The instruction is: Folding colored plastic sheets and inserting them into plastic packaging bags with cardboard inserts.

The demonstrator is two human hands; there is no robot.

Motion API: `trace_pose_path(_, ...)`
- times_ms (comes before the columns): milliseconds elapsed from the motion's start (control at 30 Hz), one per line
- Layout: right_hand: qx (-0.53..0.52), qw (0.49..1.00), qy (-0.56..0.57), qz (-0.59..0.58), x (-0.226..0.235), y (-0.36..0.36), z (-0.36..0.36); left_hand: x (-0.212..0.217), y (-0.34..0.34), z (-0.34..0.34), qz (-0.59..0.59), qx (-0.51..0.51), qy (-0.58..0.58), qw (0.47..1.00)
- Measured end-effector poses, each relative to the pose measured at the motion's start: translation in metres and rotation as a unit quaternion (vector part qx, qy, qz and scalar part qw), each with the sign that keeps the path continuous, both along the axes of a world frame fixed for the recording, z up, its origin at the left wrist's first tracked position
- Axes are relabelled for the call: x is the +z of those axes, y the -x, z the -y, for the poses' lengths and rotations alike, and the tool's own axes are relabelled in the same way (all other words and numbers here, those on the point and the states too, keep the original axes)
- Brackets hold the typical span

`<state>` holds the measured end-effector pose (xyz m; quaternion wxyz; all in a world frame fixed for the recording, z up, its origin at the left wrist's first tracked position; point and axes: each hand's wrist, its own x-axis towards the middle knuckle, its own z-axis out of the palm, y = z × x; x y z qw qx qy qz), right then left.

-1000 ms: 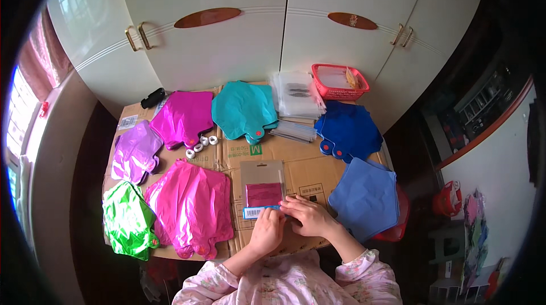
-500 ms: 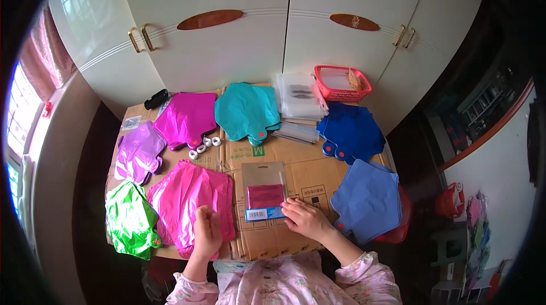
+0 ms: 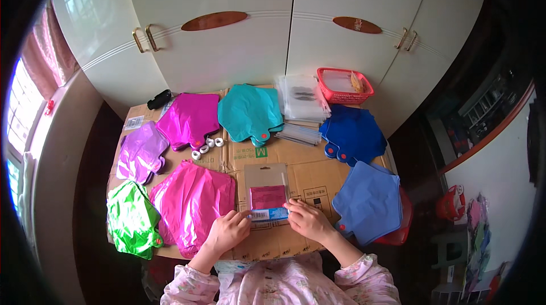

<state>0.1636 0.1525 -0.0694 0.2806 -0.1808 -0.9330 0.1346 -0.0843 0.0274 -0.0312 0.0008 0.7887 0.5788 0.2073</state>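
A clear flat plastic packet (image 3: 266,174) with a hang hole at its top lies in front of me on the cardboard. Inside it show a folded magenta piece (image 3: 265,197) and a blue-and-white label strip along the bottom. My left hand (image 3: 229,232) is closed at the packet's lower left corner. At its lower right edge my right hand (image 3: 310,221) is closed too, the fingertips pinching the rim. A stack of shiny pink foil pieces (image 3: 193,202) lies just left of my left hand.
Foil stacks in green (image 3: 132,220), lilac (image 3: 141,148), magenta (image 3: 190,117), teal (image 3: 250,111), dark blue (image 3: 355,134) and light blue (image 3: 368,202) ring the cardboard (image 3: 284,248). Small white rolls (image 3: 211,142), clear bags (image 3: 302,97) and a red basket (image 3: 346,97) lie toward the back.
My left hand has come down from above the pink stack to the packet's lower left corner. My right hand has stayed at the packet's right edge.
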Motion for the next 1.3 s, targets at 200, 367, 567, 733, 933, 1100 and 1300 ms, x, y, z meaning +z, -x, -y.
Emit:
trace_pose_path(200,-0.041,0.999,0.005,-0.028,0.009,0.008,0.001,-0.008,-0.006,-0.011,0.103,0.08,-0.031,0.991)
trace_pose_path(367,-0.082,0.996,-0.016,-0.026,0.012,0.016,0.003,-0.012,-0.015,-0.021,0.111,0.147,-0.006,0.983)
trace_pose_path(567,-0.113,0.978,0.176,0.01,0.009,0.015,-0.004,-0.007,-0.018,-0.02,0.067,0.234,0.094,0.965)
trace_pose_path(733,-0.126,0.98,0.152,0.018,0.004,0.012,-0.013,-0.009,-0.024,-0.015,0.074,0.274,0.123,0.951)
trace_pose_path(933,-0.152,0.978,0.142,-0.008,0.003,0.008,-0.007,-0.003,-0.025,-0.02,0.425,0.243,0.225,0.843)
trace_pose_path(1100,-0.09,0.803,0.572,-0.142,0.005,0.001,0.002,-0.016,-0.04,-0.015,0.774,0.112,0.151,0.604)
trace_pose_path(1300,-0.051,0.704,0.651,-0.278,0.04,-0.022,0.026,0.003,-0.052,-0.015,0.752,0.097,0.227,0.611)
